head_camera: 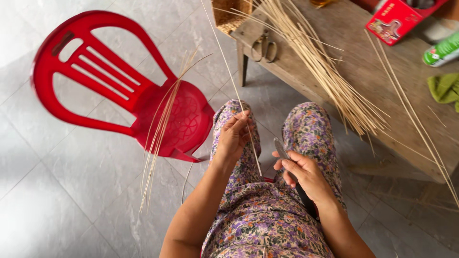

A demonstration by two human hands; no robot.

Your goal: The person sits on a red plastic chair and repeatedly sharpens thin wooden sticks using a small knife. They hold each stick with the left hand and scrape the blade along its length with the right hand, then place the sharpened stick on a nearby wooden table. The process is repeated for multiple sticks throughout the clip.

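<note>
A single thin bamboo strip (234, 88) runs slantwise over the seated person's lap, its lower end near the knees and its far end rising past the table edge. The left hand (233, 136) is curled nearly closed, pinching the strip between fingertips and thumb, apparently to keep it taut and steady. Just right of the strip, the right hand (306, 177) is closed around the dark handle of a small knife (281, 149), whose blade points up toward the strip, angled as if for shaving or splitting it. Both hands rest over floral-print trousers (306, 129). Beyond the strip, up and to the right, a worn wooden table (354, 62) holds a fanned bundle of similar strips (325, 71), a pair of scissors (264, 48), a red box (397, 19), a green cloth (444, 88) and part of a green bottle (442, 50). Left of the strip, a red plastic chair (119, 91) carries a few finished strips (160, 134) draped off its seat toward the grey tile floor (57, 191). Nothing lies between the hands and the strip; the table's overhanging bundle crowds the space just past the knees.
</note>
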